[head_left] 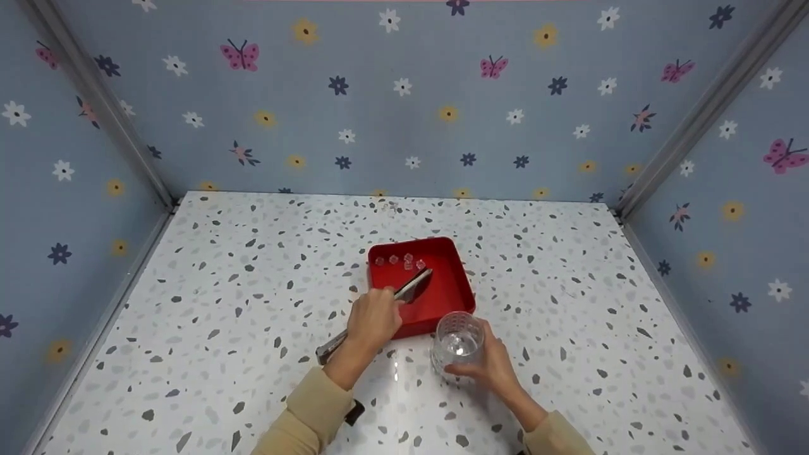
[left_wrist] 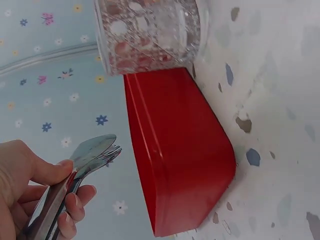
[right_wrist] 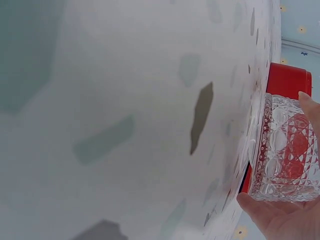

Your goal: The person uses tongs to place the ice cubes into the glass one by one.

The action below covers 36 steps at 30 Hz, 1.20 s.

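My left hand (head_left: 375,319) grips metal serving tongs (left_wrist: 92,152), one arm ending flat and the other in fork-like prongs. The tongs reach over a red square tray (head_left: 449,287); nothing shows between their tips. Several small clear cubes (head_left: 407,259) lie toward the tray's far left corner, close to the tips. With thumb and fingers round its side, my right hand (head_left: 490,363) holds a clear patterned glass (right_wrist: 290,145). The glass is upright at the tray's near right corner and overlaps the tray in the wrist views.
The white speckled tabletop (head_left: 253,303) spreads round the tray. Blue panels (head_left: 379,114) printed with flowers and butterflies stand at the back and both sides, with grey metal posts (head_left: 695,107) at the corners.
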Each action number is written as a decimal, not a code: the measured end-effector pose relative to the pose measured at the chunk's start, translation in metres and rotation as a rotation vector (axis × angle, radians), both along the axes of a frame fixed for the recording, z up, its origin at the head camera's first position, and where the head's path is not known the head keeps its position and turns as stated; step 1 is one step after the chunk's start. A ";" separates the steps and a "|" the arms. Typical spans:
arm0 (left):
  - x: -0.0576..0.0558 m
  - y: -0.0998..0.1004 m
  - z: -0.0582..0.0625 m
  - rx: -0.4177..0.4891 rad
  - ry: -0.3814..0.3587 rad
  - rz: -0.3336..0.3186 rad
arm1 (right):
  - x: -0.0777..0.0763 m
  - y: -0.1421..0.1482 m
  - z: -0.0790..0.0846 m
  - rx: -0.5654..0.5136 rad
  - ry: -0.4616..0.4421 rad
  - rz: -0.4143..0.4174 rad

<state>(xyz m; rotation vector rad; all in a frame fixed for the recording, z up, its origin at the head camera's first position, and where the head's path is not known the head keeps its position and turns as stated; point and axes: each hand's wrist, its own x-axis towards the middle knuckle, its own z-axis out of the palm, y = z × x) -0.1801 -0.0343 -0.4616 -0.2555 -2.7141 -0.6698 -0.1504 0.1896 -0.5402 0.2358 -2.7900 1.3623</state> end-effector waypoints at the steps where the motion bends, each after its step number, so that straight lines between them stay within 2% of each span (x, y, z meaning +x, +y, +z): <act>1: 0.002 0.001 0.001 0.006 0.014 -0.006 | 0.000 0.000 0.000 -0.001 -0.004 -0.001; 12: 0.025 0.010 0.012 0.046 0.071 -0.080 | 0.001 0.000 0.000 -0.029 -0.003 0.012; 17: 0.032 0.013 0.012 0.069 0.099 -0.119 | 0.001 0.002 -0.001 -0.015 0.046 0.034; 29: 0.042 0.021 0.003 0.083 0.094 -0.215 | 0.001 0.002 -0.003 0.001 0.109 0.050; 36: 0.046 0.025 0.003 0.071 0.091 -0.252 | 0.001 0.002 -0.002 0.015 0.098 0.050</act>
